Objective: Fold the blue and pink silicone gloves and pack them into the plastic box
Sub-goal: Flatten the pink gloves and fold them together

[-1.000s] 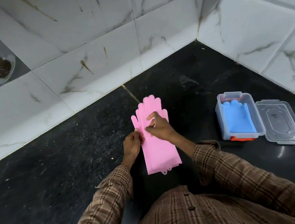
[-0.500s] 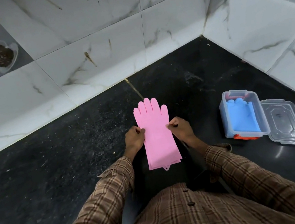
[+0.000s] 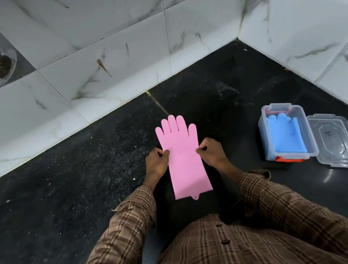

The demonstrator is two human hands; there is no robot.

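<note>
The pink silicone gloves lie flat and stacked on the black floor, fingers pointing away from me, cuff toward me. My left hand pinches their left edge near the palm. My right hand pinches the right edge at the same height. To the right stands the clear plastic box with an orange latch, and the folded blue gloves rest inside it.
The box's clear lid lies flat on the floor just right of the box. White marble-patterned walls meet in a corner behind and to the right. The black floor stretches out to the left.
My right hand moved off the top of the pink gloves to their right edge. The gloves now lie straight with both hands pinching the sides.
</note>
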